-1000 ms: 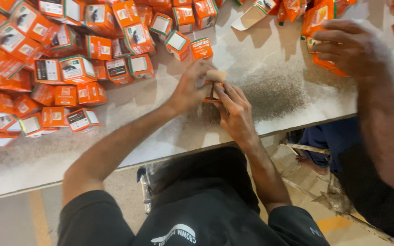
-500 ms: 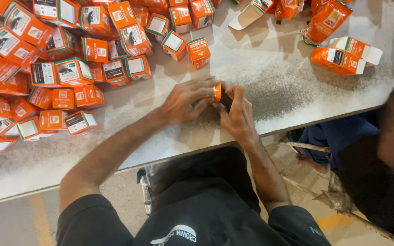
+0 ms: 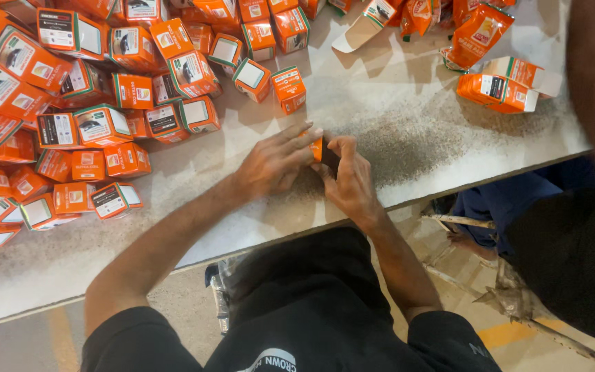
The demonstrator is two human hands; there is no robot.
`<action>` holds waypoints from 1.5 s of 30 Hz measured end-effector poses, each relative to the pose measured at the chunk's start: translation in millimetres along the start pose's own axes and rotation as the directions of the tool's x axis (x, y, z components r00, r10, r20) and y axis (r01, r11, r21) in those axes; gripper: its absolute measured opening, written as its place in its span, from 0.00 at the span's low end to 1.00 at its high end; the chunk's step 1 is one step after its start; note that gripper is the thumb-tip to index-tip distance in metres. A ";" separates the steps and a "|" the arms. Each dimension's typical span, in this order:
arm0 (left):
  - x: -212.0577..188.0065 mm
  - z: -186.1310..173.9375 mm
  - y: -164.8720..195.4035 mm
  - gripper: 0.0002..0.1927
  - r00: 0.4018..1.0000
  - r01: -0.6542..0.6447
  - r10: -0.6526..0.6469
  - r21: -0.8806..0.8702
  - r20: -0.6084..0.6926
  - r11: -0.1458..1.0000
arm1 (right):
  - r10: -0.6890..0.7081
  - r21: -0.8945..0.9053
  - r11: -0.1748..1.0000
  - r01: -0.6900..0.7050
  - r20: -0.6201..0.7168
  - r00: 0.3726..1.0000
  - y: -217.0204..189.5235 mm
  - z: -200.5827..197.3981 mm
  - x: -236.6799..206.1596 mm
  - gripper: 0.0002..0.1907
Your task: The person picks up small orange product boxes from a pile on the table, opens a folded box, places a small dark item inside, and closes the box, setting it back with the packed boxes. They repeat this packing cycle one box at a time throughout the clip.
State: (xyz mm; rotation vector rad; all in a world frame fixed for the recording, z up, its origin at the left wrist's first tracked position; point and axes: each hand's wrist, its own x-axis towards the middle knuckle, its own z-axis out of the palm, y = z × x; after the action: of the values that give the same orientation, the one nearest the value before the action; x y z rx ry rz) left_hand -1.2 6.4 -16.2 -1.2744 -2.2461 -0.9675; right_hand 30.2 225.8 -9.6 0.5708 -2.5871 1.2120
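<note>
Small orange carton (image 3: 317,147) with a dark face, mostly hidden, pinched between both hands just above the pale surface (image 3: 408,131). Left hand (image 3: 278,164) and right hand (image 3: 349,180): each grip clamped on the carton. Orange boxes (image 3: 91,103) heaped well to the left.

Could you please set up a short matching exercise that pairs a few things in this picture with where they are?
Things:
1. small orange box
2. pile of orange boxes
3. flattened white carton
4. other person's dark sleeve

Places:
A. far edge of the table, top centre
B. between the left hand and the right hand
C. right edge of the picture
D. left part of the table

Pairs: 1-B, 2-D, 3-A, 4-C
</note>
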 end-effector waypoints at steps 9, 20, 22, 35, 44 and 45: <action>11.0 -3.2 5.7 0.13 0.999 -0.045 0.044 0.056 0.030 0.997 | -0.033 0.003 0.999 0.032 0.076 0.997 -1.5 -4.5 16.6 0.30; 62.7 -93.4 -44.7 0.27 0.935 0.338 -0.146 0.683 -0.324 0.647 | -0.489 -0.788 0.359 0.500 0.297 0.820 87.7 -53.4 200.1 0.32; 88.2 -75.7 -58.9 0.26 0.955 0.283 -0.139 0.663 -0.262 0.694 | -0.504 -0.815 0.291 0.501 0.315 0.805 95.7 -54.7 222.4 0.25; 292.3 77.8 -246.3 0.20 0.860 0.202 -0.484 0.762 0.163 0.615 | -0.202 -0.008 0.979 0.205 0.151 0.968 109.9 -85.7 137.9 0.54; 265.9 29.3 -172.9 0.29 0.933 0.243 -0.335 0.456 0.130 0.856 | -0.152 -0.069 0.982 0.178 0.282 0.947 107.9 -102.1 96.3 0.51; 256.0 21.1 -159.0 0.27 0.942 0.295 -0.330 0.322 0.060 0.900 | -0.108 -0.069 0.989 0.129 0.258 0.960 100.5 -100.6 92.7 0.49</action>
State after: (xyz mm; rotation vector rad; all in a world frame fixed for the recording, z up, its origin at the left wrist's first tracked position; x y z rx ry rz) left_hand -269.2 117.8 67.3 -0.8672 -2.6208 -0.6168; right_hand -93.0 339.1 18.7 0.9026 -2.7482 1.0452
